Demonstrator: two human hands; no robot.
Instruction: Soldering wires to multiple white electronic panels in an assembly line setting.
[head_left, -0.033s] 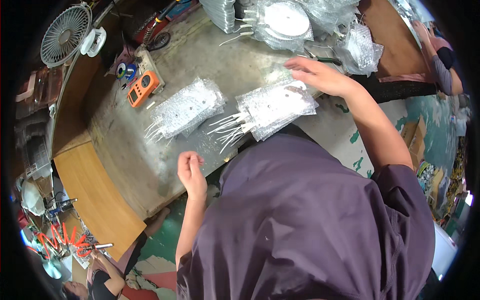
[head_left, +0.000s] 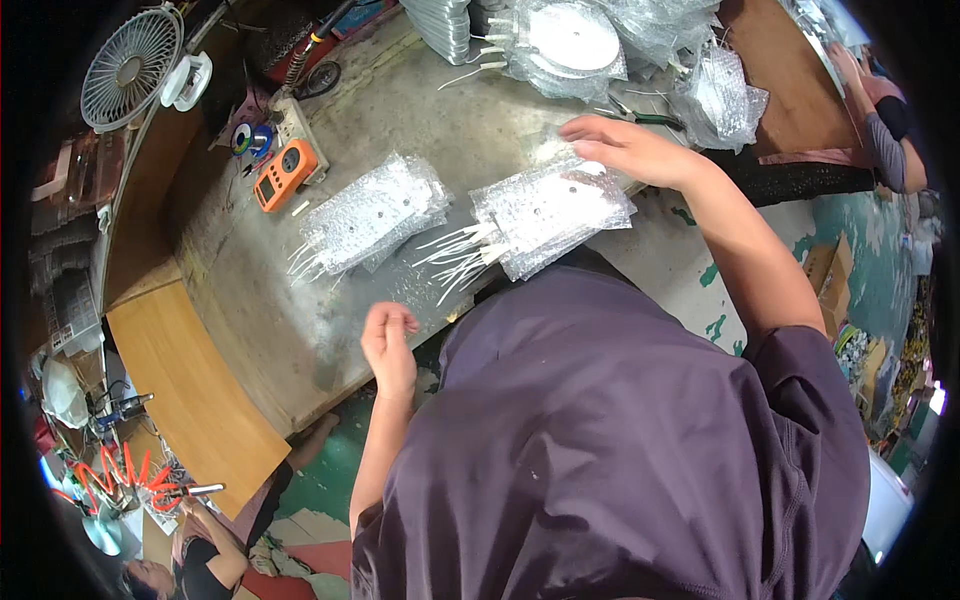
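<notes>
Two bundles of flat white panels in clear bubble wrap lie on the worktable, white wire leads sticking out at their lower left. My right hand (head_left: 640, 152) is at the top edge of the right bundle (head_left: 548, 218), fingers stretched out and thumb side low; whether it touches the wrap I cannot tell. The left bundle (head_left: 375, 213) lies apart, with neither hand on it. Below it, by the table's front edge, my left hand (head_left: 388, 345) hovers with fingers curled in and nothing visible in them.
More bubble-wrapped round white panels (head_left: 575, 40) are piled at the back, beside green-handled pliers (head_left: 655, 120). An orange meter (head_left: 285, 175), solder spools (head_left: 252, 140) and a white fan (head_left: 130, 70) are at the left. Other people work at lower left and far right.
My right hand has shifted slightly left along the right bundle's top edge. My left hand has moved a little to the right. Both bundles lie nearly as before.
</notes>
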